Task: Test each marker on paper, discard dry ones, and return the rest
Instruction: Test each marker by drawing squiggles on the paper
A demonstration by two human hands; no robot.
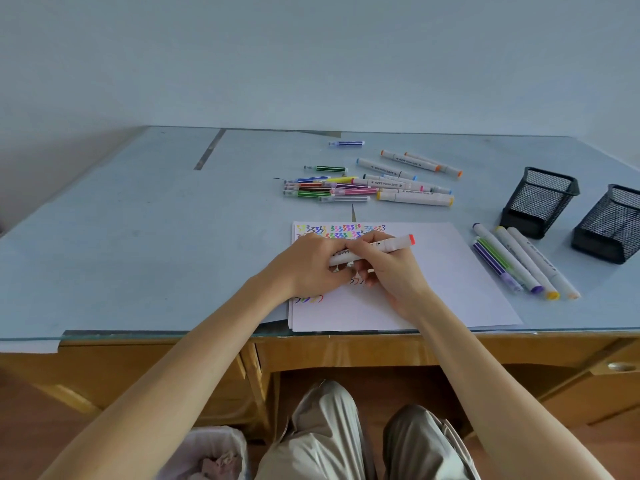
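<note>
Head: both hands (349, 263) grip red-capped marker (388, 247).

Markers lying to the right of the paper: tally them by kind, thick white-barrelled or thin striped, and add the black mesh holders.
Thick white-barrelled markers: 3
Thin striped markers: 2
Black mesh holders: 2
Total: 7

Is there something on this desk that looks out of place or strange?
Mostly no. Two markers lie apart from the main pile: a purple striped marker near the far edge and a green striped marker closer in. Both mesh holders look tilted, perhaps only from the wide lens. Nothing looks spilled or broken.
</note>
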